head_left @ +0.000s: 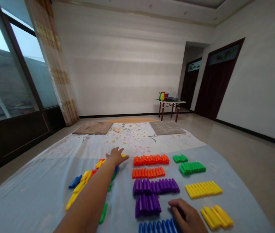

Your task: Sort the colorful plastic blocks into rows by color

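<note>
My left hand (117, 156) reaches out with its fingers spread over the far end of a loose, mixed pile of yellow pieces (82, 185), orange, blue and green ones. Curled fingers show on my right hand (186, 215), low on the cloth beside the blue row (158, 226); what lies inside them, if anything, is hidden. In the middle are orange rows (151, 160) and purple rows (155, 186). Green groups (192, 168) and yellow groups (203, 189) lie to the right. My left forearm covers part of the mixed pile.
A flowered cloth (130, 137) covers the far part of the surface, with a brown mat (93, 128) at the left and a grey mat (166, 128) at the right. Beyond stands a small table (171, 102) with bags, near the wall.
</note>
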Motion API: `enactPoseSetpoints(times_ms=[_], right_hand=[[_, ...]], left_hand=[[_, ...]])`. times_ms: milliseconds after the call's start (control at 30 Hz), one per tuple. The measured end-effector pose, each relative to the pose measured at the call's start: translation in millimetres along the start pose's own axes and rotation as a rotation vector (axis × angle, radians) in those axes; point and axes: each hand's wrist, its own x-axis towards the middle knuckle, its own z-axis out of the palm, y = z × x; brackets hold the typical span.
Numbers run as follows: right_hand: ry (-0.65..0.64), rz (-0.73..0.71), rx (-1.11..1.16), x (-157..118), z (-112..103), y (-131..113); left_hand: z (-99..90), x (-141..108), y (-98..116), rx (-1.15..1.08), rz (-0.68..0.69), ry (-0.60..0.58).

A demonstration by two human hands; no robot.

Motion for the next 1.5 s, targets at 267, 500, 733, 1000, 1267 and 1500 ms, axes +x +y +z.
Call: enactPoseSetpoints(times_ms=[267,500,733,1000,1267,1500], right_hand=[[0.021,0.060,0.016,-2,0,-3],[-0.005,0.088,-0.021,-4,0,-3],[0.021,0.069,-0.037,-6,0,-6],[0.042,0.066,-0.055,-5,2,-3],[0.056,0.060,-0.056,-5,3,-2],[0.014,0.049,-0.052,-3,0,-3]], left_hand=[[0.3,-38,-26,0.062,0.110,0.004],[-13.5,-107,-32,0.035,0.166,-0.019],[-23.0,-191,-33,-0.128,0.303,-0.191],[-36.5,-119,-80,-0.170,0.018,0.047],[1.1,-65,-89,-0.073,-0.063,0.004],[9.8,-113,-76,-0.117,0.077,-0.047]])
